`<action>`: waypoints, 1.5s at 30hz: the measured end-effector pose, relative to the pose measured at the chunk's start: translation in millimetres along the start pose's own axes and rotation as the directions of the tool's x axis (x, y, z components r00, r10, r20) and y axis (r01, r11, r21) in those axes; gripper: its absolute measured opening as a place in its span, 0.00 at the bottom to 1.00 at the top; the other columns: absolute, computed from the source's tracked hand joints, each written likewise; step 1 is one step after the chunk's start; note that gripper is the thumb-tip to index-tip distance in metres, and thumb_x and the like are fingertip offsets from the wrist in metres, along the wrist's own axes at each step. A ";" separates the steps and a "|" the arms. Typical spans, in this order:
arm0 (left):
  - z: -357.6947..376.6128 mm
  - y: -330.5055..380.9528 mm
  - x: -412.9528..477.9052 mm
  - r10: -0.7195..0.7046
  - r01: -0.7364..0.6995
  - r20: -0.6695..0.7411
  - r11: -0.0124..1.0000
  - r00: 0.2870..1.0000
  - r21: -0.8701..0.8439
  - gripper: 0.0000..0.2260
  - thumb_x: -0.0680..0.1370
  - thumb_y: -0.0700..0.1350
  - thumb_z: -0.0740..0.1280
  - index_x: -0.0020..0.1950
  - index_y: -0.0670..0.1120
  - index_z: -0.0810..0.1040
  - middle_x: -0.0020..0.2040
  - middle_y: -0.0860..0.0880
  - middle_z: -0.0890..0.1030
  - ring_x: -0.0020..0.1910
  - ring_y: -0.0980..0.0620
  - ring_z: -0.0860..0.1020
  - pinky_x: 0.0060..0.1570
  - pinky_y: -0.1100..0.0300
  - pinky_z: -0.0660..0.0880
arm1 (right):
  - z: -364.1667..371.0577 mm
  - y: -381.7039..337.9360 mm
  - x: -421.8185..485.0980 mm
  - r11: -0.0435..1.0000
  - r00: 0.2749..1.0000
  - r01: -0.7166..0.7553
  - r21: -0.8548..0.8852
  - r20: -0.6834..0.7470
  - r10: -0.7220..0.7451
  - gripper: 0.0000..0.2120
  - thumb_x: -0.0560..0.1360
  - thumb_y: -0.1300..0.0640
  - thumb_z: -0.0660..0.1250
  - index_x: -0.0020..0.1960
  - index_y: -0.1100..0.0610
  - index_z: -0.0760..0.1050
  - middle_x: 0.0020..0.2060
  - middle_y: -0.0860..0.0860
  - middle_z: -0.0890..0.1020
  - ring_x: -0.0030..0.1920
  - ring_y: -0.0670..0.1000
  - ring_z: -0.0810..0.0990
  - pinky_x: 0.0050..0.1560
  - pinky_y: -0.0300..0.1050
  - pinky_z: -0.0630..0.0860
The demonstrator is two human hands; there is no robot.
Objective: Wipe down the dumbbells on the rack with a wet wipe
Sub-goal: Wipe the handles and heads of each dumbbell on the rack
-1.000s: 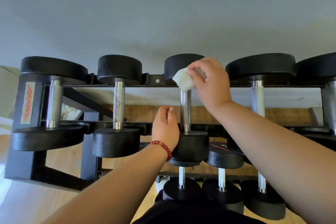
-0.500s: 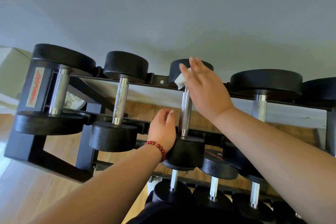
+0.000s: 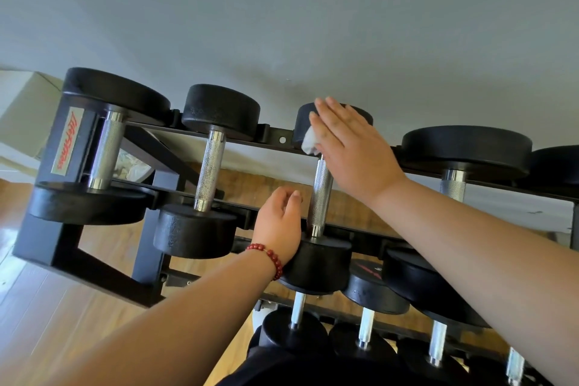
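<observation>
Wet wipe (image 3: 310, 142) lies pressed on the far head of the dumbbell (image 3: 320, 197) under the flat, straight-fingered right hand (image 3: 351, 147); the loosely curled left hand (image 3: 277, 224) rests against its near head.

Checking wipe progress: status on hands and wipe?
Right hand flat, pressing wet wipe on third dumbbell's far head. Left hand open, beside its near head. Nothing in the way.

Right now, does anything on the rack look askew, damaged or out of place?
Nothing stands out. The dumbbells sit squarely in the rack. The right hand presses the wipe on the middle dumbbell, at its far head; the left hand rests against its near head.
</observation>
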State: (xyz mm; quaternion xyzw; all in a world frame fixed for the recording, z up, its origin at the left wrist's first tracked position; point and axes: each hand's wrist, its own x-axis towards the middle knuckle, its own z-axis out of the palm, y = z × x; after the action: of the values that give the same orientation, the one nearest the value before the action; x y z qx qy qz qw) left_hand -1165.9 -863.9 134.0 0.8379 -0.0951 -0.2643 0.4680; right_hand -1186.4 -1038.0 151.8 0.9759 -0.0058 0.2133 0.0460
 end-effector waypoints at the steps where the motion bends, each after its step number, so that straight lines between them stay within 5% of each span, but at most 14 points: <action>1: -0.1 -0.2 0.4 0.001 -0.001 0.000 1.000 1.000 -0.004 0.10 0.83 0.49 0.56 0.54 0.49 0.76 0.43 0.56 0.76 0.38 0.63 0.72 0.33 0.80 0.66 | 0.3 5.0 -10.7 1.000 1.000 -0.002 0.007 -0.029 0.003 0.21 0.80 0.61 0.58 0.72 0.67 0.65 0.72 0.63 0.67 0.73 0.61 0.66 0.73 0.54 0.57; 12: -0.6 -0.5 2.4 -0.010 0.010 0.006 1.000 1.000 0.000 0.11 0.83 0.49 0.56 0.54 0.48 0.77 0.41 0.58 0.75 0.35 0.66 0.71 0.32 0.81 0.66 | 0.1 4.2 1.1 1.000 1.000 -0.006 0.024 -0.030 0.007 0.22 0.83 0.55 0.53 0.73 0.64 0.66 0.73 0.62 0.67 0.74 0.60 0.64 0.74 0.53 0.57; 20: -0.8 0.3 3.5 -0.009 0.009 0.012 1.000 1.000 0.004 0.10 0.83 0.48 0.57 0.53 0.48 0.77 0.41 0.51 0.78 0.34 0.61 0.73 0.31 0.77 0.68 | -2.7 -10.5 10.7 0.981 0.986 -0.166 0.104 0.013 0.166 0.25 0.82 0.50 0.52 0.73 0.63 0.65 0.75 0.61 0.64 0.75 0.60 0.61 0.75 0.52 0.53; 25: -1.1 -3.4 4.8 0.002 -0.002 0.031 1.000 1.000 -0.011 0.10 0.83 0.47 0.57 0.54 0.48 0.77 0.43 0.52 0.79 0.33 0.72 0.73 0.32 0.79 0.67 | -3.7 -18.8 -15.1 0.964 0.969 -0.248 0.096 0.033 0.246 0.27 0.82 0.48 0.51 0.76 0.63 0.60 0.76 0.62 0.60 0.76 0.60 0.57 0.75 0.54 0.57; 31: 0.7 -4.9 7.6 0.010 -0.010 0.039 1.000 0.999 -0.004 0.10 0.83 0.46 0.57 0.55 0.49 0.77 0.44 0.55 0.78 0.34 0.76 0.71 0.34 0.80 0.67 | -5.5 -34.0 24.1 0.872 0.877 -0.479 0.101 0.100 0.470 0.31 0.82 0.44 0.52 0.75 0.65 0.60 0.76 0.62 0.58 0.77 0.62 0.54 0.74 0.52 0.47; 37: -0.7 -7.0 8.0 -0.001 0.001 0.049 1.000 0.999 -0.006 0.09 0.83 0.47 0.57 0.52 0.51 0.77 0.46 0.51 0.80 0.33 0.75 0.71 0.34 0.80 0.67 | 0.9 -35.1 -13.4 0.910 0.916 -0.400 0.110 0.011 0.401 0.26 0.80 0.55 0.50 0.75 0.66 0.58 0.75 0.64 0.62 0.75 0.61 0.58 0.73 0.55 0.56; 45: 0.1 -4.6 6.3 -0.002 0.002 0.049 1.000 0.999 -0.011 0.09 0.83 0.46 0.57 0.53 0.50 0.76 0.42 0.55 0.77 0.32 0.76 0.71 0.31 0.80 0.67 | 1.1 -15.7 6.9 0.896 0.923 -0.381 0.227 0.050 0.380 0.28 0.83 0.50 0.46 0.76 0.66 0.56 0.76 0.62 0.58 0.77 0.58 0.53 0.75 0.53 0.54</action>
State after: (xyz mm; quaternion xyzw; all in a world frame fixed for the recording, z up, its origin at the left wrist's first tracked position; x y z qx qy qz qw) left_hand -1161.0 -864.0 127.9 0.8288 -0.1043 -0.2855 0.4698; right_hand -1179.1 -1022.3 152.3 0.9549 -0.1717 0.2153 -0.1112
